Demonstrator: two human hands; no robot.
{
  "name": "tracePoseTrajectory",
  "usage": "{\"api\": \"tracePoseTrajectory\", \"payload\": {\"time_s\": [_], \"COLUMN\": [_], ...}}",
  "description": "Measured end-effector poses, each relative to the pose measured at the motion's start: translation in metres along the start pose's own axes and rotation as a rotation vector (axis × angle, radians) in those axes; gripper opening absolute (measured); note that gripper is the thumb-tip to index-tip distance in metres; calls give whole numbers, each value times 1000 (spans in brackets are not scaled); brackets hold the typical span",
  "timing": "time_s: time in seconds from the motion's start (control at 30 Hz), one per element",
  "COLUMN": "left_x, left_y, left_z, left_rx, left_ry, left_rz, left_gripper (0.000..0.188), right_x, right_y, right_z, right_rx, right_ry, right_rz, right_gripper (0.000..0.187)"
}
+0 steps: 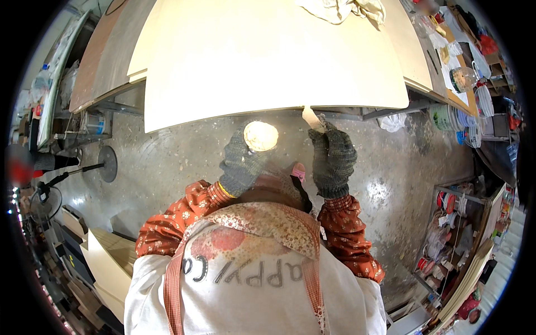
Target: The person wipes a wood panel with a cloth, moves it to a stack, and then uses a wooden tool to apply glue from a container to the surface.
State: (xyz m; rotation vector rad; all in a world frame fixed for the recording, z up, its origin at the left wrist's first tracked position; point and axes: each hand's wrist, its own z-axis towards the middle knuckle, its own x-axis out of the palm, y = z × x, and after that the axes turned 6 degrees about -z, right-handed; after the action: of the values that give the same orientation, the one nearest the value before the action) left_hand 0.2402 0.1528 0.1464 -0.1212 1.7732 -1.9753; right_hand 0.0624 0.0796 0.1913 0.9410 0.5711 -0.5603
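My left hand (241,163), in a dark grey knit glove, is closed round a small round tub (261,136) whose top shows pale cream paste. In my right hand (334,160), gloved alike, the fingers grip a putty knife (312,119) with a cream-coloured blade. Its tip meets the front edge of a large pale board (268,61), and whether it touches the edge or only overlaps it I cannot tell. The board lies flat on a bench in front of me. The tub hangs just short of that edge, left of the knife.
A crumpled cream cloth (349,8) lies on the board's far right. Brown and grey panels (109,56) extend at left. A stand with a round base (108,163) is on the left floor, near a person's dark sleeve (47,162). Cluttered shelves (452,240) line the right.
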Motion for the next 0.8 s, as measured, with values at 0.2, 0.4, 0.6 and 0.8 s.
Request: {"api": "tracePoseTrajectory", "payload": {"time_s": [0.2,0.4,0.6,0.8], "left_x": [-3,-6,-7,-6], "left_y": [0,2,-5,-12], "left_z": [0,3,5,5], "left_rx": [0,27,31,-19], "left_ry": [23,19,17,-30], "left_rz": [-58,19,69,69], "left_gripper": [54,56,56,55], "right_x": [6,4,4,2], "right_y": [-5,0,-4,8], "right_z": [-2,5,0,2], "right_rx": [-209,63,71,154], "right_ry": [-78,18,-59,72], "right_rz": [-126,-25,-6,34], "right_gripper": [22,21,20,26]}}
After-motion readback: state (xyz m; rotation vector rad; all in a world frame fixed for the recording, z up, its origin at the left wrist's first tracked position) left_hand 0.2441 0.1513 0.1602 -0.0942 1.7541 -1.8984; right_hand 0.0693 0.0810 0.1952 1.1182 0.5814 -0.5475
